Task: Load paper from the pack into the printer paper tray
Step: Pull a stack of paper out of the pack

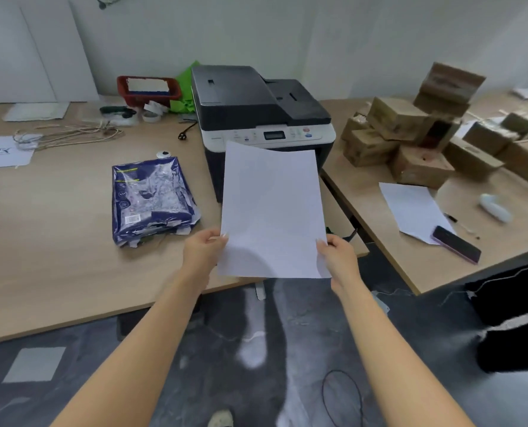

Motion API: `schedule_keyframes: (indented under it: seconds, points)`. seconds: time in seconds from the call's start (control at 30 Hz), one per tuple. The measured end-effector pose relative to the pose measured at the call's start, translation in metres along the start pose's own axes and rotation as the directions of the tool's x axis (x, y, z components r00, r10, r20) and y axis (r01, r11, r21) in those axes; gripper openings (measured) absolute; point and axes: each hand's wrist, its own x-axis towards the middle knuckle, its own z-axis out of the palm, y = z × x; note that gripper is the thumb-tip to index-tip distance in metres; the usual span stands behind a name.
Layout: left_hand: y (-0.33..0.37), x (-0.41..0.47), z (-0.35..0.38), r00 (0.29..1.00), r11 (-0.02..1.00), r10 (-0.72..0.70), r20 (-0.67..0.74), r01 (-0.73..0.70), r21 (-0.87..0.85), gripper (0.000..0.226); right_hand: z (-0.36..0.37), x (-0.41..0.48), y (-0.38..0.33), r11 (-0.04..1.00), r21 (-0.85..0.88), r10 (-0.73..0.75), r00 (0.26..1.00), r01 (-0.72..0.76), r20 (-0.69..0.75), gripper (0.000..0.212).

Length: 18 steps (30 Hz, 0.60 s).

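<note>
I hold white paper (pixel 272 208) upright in front of the printer (pixel 256 106), a dark grey and white machine on the wooden table (pixel 56 241). My left hand (pixel 204 251) grips the paper's lower left edge and my right hand (pixel 336 257) grips its lower right edge. The paper hides the printer's front and its tray. The torn blue paper pack (pixel 151 195) lies flat on the table, left of the printer.
A second table (pixel 410 257) on the right carries cardboard boxes (pixel 410 137), a loose sheet (pixel 413 208), a phone (pixel 455 244) and a white object (pixel 495 206). Behind the pack are cords (pixel 71 134), a red basket (pixel 148 89) and tape rolls (pixel 151 115).
</note>
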Motion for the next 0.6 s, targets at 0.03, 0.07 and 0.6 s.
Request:
schedule_keyframes:
  seconds: [0.03, 0.07, 0.6]
  points:
    - [0.002, 0.009, 0.005, 1.0, 1.0, -0.007, 0.01, 0.007, 0.001, 0.013, -0.002, 0.008, -0.004, 1.0, -0.013, -0.002, 1.0, 0.002, -0.004, 0.013]
    - [0.004, 0.016, 0.01, 1.0, 1.0, -0.021, 0.023, 0.021, 0.001, 0.016, -0.004, 0.016, -0.006, 1.0, -0.015, 0.003, 1.0, -0.003, -0.008, 0.012]
    - [0.005, 0.075, 0.117, 0.984, 0.986, -0.163, -0.073, 0.16, -0.048, 0.011, -0.052, 0.158, -0.021, 0.995, -0.086, 0.054, 0.99, -0.043, 0.128, 0.013]
